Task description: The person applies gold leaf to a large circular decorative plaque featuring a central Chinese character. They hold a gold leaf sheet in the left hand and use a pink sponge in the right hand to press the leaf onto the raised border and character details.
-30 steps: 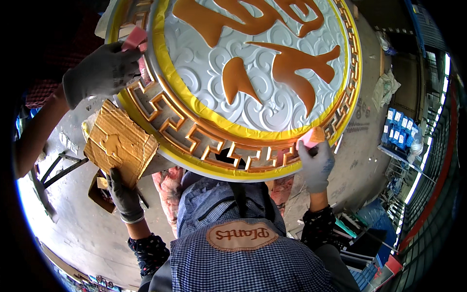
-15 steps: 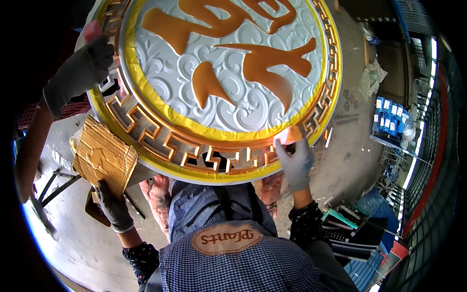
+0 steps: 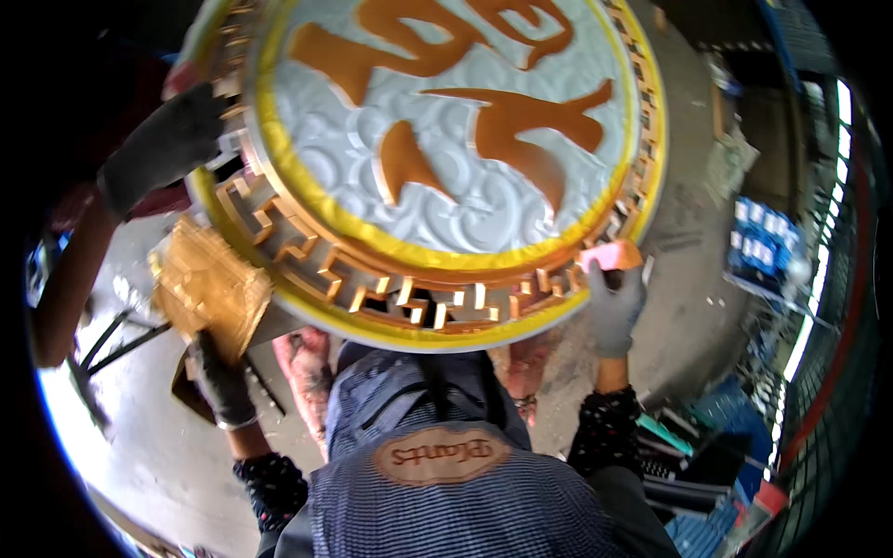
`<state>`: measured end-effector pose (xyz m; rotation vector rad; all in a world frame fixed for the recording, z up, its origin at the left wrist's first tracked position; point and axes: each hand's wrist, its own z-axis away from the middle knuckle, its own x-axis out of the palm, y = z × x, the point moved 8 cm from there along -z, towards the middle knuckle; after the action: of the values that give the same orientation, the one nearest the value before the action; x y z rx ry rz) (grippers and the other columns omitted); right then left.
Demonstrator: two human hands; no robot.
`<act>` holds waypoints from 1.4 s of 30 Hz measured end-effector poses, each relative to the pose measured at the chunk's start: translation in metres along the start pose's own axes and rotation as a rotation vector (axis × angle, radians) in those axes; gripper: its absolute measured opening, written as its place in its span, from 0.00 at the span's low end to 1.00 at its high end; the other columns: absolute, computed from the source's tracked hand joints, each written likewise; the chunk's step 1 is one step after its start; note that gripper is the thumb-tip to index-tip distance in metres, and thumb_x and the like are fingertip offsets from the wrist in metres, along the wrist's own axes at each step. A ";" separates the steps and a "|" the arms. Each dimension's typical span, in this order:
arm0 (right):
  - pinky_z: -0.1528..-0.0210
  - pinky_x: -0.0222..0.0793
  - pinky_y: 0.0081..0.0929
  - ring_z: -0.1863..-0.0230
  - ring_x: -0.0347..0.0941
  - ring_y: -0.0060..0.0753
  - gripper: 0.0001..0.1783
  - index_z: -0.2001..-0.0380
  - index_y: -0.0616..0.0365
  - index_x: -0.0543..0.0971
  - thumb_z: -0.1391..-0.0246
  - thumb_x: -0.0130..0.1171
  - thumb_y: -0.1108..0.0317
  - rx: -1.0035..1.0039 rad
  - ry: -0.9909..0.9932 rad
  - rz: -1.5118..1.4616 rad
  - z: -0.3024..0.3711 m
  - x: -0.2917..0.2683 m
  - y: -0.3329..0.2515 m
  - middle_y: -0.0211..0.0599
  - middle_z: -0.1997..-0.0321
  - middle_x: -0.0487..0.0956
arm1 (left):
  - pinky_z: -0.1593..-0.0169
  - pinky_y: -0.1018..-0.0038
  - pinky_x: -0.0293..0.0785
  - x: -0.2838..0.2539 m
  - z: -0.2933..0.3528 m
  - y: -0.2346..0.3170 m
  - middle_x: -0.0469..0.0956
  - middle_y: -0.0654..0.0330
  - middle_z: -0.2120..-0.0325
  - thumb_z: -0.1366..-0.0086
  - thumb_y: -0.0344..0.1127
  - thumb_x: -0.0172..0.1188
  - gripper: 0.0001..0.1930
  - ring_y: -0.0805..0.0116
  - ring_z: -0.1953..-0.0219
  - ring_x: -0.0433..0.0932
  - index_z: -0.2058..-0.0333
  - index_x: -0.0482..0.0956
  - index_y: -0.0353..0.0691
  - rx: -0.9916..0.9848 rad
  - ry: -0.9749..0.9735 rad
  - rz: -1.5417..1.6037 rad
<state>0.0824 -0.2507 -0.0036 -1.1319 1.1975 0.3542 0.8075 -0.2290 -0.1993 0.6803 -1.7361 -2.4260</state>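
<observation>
My gloved left hand [image 3: 221,383] grips the lower edge of a cardboard piece [image 3: 209,279] smeared with gold paint. In my gloved right hand [image 3: 616,312] is a pink sponge [image 3: 609,255] with an orange-gold stained side, held at the lower right rim of a large round relief panel [image 3: 437,336]. The panel has a pale blue scrollwork centre with raised orange-brown characters [image 3: 526,153]. Yellow masking bands [image 3: 400,241] edge a cut-out key-pattern border [image 3: 326,279], which is copper-gold. The picture is blurred by motion.
Across at the left, a co-worker's dark-gloved hand [image 3: 163,149] is at the panel's border beside a blurred pink item. Blue packages [image 3: 765,244] stack at the right. Boxes, tools and blue sheeting [image 3: 702,530] lie at the lower right. Dark metal legs [image 3: 116,344] stand at the left.
My right hand and the sponge have moved right and slightly up along the panel's border. The whole view has shifted a little; my left hand still holds the cardboard.
</observation>
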 end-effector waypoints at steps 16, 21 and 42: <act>0.70 0.72 0.21 0.75 0.76 0.17 0.17 0.62 0.63 0.81 0.47 0.78 0.67 -0.167 -0.426 -0.575 0.044 0.153 -0.219 0.29 0.72 0.83 | 0.39 0.69 0.77 0.058 0.002 0.080 0.77 0.58 0.40 0.21 0.44 0.56 0.26 0.68 0.41 0.79 0.32 0.68 0.35 -0.059 -0.024 0.577; 0.68 0.75 0.27 0.74 0.81 0.27 0.18 0.63 0.62 0.81 0.47 0.79 0.63 -0.246 -0.392 -0.471 0.031 0.176 -0.261 0.35 0.73 0.84 | 0.40 0.68 0.79 0.066 0.002 0.090 0.76 0.57 0.40 0.20 0.43 0.55 0.25 0.64 0.41 0.79 0.32 0.68 0.35 -0.197 -0.007 0.775; 0.61 0.78 0.35 0.64 0.84 0.45 0.20 0.55 0.63 0.80 0.49 0.77 0.68 -0.191 -0.333 -0.489 0.136 0.001 -0.119 0.44 0.61 0.84 | 0.39 0.65 0.78 0.101 0.130 0.121 0.80 0.55 0.43 0.24 0.44 0.62 0.28 0.62 0.44 0.81 0.35 0.71 0.31 -0.232 -0.276 0.765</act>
<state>0.2453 -0.1911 0.0466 -1.4233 0.5784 0.2691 0.6424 -0.1892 -0.0856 -0.3183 -1.3820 -2.1469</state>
